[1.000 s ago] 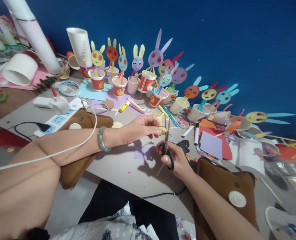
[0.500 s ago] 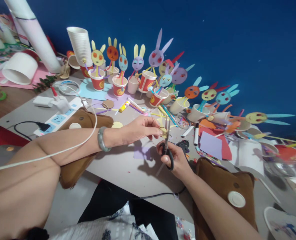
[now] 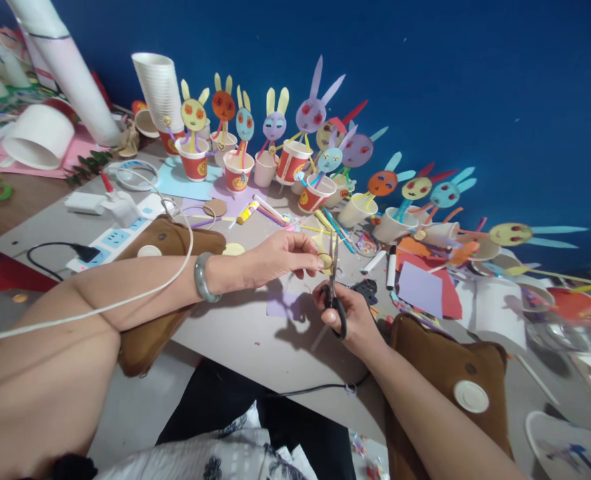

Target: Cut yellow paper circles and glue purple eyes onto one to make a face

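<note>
My left hand (image 3: 275, 259), with a bangle at the wrist, pinches a small piece of yellow paper (image 3: 326, 262) that carries a dark curved line. My right hand (image 3: 352, 320) grips black-handled scissors (image 3: 334, 293), their blades pointing up and away from me at the paper's right edge. The blades look nearly together; whether paper lies between them is hard to make out. Beneath the hands a purple paper square (image 3: 282, 305) lies on the grey table (image 3: 225, 347). Behind the fingers are more yellow paper scraps, partly hidden.
Paper cups with rabbit-faced paper figures (image 3: 274, 127) line the blue wall. On the left are a power strip (image 3: 118, 237) and a white cable (image 3: 140, 303) crossing my forearm. Brown cushions (image 3: 450, 373) lie by both arms. Markers (image 3: 391, 267) and coloured paper (image 3: 420, 290) are at right.
The scissor blades have come closer together at the yellow paper. Both hands stay in nearly the same place.
</note>
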Demonstrator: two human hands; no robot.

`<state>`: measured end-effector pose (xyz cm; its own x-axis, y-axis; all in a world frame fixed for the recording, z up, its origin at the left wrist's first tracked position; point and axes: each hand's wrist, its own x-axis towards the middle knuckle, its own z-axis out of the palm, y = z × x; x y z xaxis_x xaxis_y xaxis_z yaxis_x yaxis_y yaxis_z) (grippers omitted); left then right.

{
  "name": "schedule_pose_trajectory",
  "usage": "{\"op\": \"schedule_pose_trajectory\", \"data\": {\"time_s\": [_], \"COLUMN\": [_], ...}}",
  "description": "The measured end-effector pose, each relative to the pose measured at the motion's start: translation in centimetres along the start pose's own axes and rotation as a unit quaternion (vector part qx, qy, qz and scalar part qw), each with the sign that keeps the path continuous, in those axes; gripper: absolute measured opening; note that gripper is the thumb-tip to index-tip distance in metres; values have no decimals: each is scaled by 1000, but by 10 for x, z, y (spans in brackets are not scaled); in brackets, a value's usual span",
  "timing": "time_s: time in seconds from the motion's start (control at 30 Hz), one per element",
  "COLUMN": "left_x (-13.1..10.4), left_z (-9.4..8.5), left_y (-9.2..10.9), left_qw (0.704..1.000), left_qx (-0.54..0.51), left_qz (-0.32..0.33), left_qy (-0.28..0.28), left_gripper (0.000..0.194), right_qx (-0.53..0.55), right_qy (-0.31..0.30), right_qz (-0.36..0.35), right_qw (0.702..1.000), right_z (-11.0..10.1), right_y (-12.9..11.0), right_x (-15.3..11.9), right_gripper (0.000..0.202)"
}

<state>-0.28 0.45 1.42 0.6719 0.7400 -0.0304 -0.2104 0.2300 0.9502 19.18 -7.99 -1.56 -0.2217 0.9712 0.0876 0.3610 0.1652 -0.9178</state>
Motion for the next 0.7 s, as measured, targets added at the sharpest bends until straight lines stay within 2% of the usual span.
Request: {"op": "schedule_pose_trajectory", "data": {"time_s": [0.7], "left_x": [-1], "left_z": [0], "left_y": [2], "left_qw": [1000], "left_qx": [8], "left_qz": [8], "left_qy": [0], "left_gripper": [18], "right_qx": [7], "right_qy": [-12], "right_qz": [14], "right_qw": [1000], "right_z": [-3], "right_y": [1], "right_x": [-1], "right_gripper": [63]}}
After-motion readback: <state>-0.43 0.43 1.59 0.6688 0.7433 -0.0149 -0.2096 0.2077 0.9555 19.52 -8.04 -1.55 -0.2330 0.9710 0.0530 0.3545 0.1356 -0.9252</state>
